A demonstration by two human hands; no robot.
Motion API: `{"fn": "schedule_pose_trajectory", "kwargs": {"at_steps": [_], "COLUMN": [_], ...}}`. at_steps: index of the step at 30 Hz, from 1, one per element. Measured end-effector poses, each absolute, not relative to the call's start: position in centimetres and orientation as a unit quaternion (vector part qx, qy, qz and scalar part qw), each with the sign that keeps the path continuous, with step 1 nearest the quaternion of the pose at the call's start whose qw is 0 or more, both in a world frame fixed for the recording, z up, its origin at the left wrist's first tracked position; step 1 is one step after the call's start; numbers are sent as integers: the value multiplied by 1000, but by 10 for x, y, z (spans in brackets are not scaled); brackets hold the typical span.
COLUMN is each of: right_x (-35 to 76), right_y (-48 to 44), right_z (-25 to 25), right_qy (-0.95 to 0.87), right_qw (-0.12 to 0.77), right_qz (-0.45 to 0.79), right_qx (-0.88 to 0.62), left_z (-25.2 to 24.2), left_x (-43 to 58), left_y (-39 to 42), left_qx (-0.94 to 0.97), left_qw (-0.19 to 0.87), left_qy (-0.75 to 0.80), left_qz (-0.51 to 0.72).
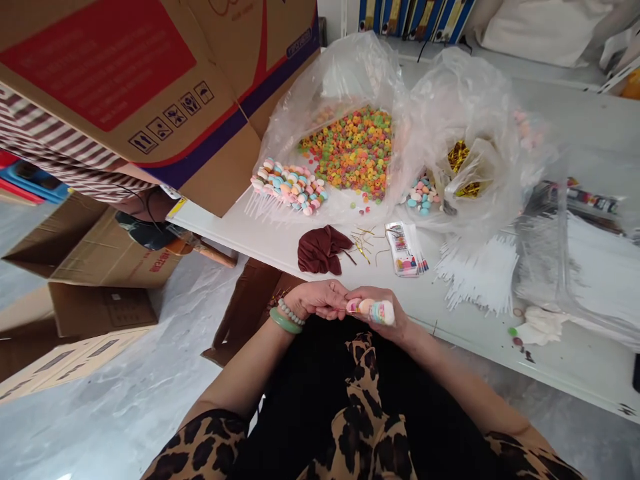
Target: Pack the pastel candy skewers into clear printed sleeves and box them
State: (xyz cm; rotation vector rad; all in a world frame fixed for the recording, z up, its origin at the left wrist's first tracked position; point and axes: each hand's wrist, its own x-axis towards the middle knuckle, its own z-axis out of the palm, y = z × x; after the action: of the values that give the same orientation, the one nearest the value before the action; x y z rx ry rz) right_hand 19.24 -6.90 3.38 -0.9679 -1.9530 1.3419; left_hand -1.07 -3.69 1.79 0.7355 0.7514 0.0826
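Note:
My right hand (pixel 385 298) is wrapped round a small clear packet of pastel candies (pixel 371 310), held over my lap near the table's front edge. My left hand (pixel 323 300), with a green bangle and a beaded bracelet at its wrist, pinches at the packet's left end; what its fingertips grip is too small to make out. Beyond the hands lie a crumpled maroon cloth (pixel 324 249), some loose gold twist ties (pixel 362 252) and a stack of printed packets (pixel 404 249). Candy sticks with pastel pieces (pixel 290 185) are piled further left.
A large plastic bag of colourful ring candies (pixel 355 150) stands open behind. Right of it, another bag (pixel 450 87) holds gold ties (pixel 469 167). White sticks (pixel 480 270) lie on the right. A big cardboard box (pixel 220 127) blocks the left; open cartons (pixel 107 267) stand on the floor.

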Motion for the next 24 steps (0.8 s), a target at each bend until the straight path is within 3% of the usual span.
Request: {"fn": "schedule_pose_trajectory", "kwargs": {"at_steps": [4, 7, 10, 12, 14, 17, 19, 22, 24], "right_x": [187, 185, 182, 177, 169, 154, 146, 144, 147], "right_y": [-82, -76, -53, -34, -20, -19, -29, -46, -52], "right_z": [36, 42, 47, 49, 50, 49, 45, 35, 27], "right_qy": [-900, -951, -926, -849, -752, -670, -617, -574, -580], "right_qw": [254, 173, 153, 219, 293, 330, 353, 398, 383], "right_qz": [194, 84, 112, 222, 332, 463, 544, 573, 568], "right_qx": [-296, -241, -325, -426, -488, -478, -446, -429, -440], "left_z": [43, 58, 61, 56, 47, 29, 18, 5, 0], "left_x": [-18, -12, 7, 24, 37, 40, 31, 8, -8], "left_y": [-22, -25, -46, -62, -71, -70, -66, -65, -69], "left_qx": [508, 604, 621, 589, 557, 464, 367, 241, 248], "left_qw": [780, 672, 503, 410, 387, 433, 533, 784, 873], "left_qy": [364, 421, 537, 592, 610, 586, 533, 406, 337], "left_qz": [14, 82, 272, 367, 411, 504, 545, 402, 252]}}
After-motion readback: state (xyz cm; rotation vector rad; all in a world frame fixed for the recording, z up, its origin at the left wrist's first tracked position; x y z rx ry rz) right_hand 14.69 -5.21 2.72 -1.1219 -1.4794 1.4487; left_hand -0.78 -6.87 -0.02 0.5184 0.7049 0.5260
